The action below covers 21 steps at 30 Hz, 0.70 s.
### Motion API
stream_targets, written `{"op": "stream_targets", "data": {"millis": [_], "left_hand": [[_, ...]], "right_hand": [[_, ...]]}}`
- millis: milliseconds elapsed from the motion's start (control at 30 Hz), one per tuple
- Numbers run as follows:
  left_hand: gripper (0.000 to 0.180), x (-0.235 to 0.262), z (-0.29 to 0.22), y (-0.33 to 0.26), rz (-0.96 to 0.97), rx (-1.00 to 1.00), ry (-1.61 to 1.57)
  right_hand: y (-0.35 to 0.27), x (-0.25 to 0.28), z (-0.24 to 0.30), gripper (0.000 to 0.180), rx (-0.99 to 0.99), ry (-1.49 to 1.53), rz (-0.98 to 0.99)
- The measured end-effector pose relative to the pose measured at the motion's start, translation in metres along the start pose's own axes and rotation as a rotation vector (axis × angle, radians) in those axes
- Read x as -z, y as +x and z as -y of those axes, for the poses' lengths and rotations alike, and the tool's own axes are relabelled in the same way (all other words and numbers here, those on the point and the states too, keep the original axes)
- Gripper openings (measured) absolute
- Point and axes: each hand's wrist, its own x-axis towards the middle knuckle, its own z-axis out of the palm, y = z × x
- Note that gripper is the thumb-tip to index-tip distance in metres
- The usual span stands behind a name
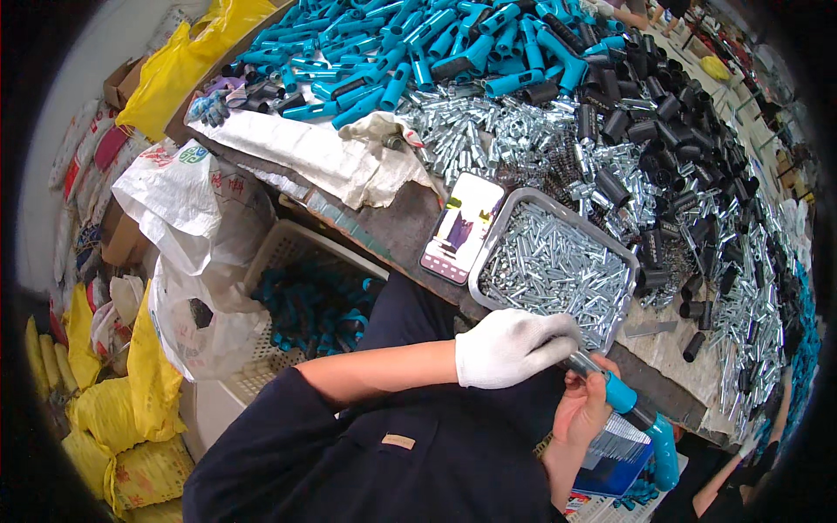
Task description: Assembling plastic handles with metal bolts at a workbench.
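Note:
My left hand [514, 349], in a white knit glove, reaches in from the left. Its fingers are pinched together at the tip of a silver metal tube [582, 361]; what lies between them is hidden. That tube sticks out of a teal plastic handle [620, 394] with a black band and a bent lower end. My bare right hand [582, 408] is closed round the handle's upper part, thumb and fingers near the metal. Just beyond the hands, a grey plastic tub [629, 261] holds many small silver pins [558, 261]. A lit phone [463, 228] leans by its left side.
Teal handles [418, 44] heap up at the back, beside silver metal parts [462, 131], dark springs [558, 161] and black sleeves [671, 131]. A crate [277, 240] of teal parts stands at left by white bags [174, 200]. Another person's arm [724, 479] shows at lower right.

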Motion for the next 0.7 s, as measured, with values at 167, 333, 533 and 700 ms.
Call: {"op": "stream_targets", "data": {"millis": [167,333,533,700], "left_hand": [[0.038,-0.002,0.001,-0.003,-0.115,-0.121,0.003],[0.053,-0.003,0.007,0.003,-0.126,-0.341,0.086],[0.039,0.000,0.008,-0.002,-0.044,-0.042,0.077],[0.033,-0.010,0.012,-0.002,-0.213,-0.337,0.029]], "right_hand": [[0.001,0.000,0.005,0.039,-0.022,0.064,-0.017],[-0.001,0.003,0.002,0.041,-0.035,0.033,0.008],[0.001,-0.008,0.003,0.035,-0.084,0.014,-0.029],[-0.001,-0.003,0.006,0.038,-0.079,0.060,-0.039]]}}
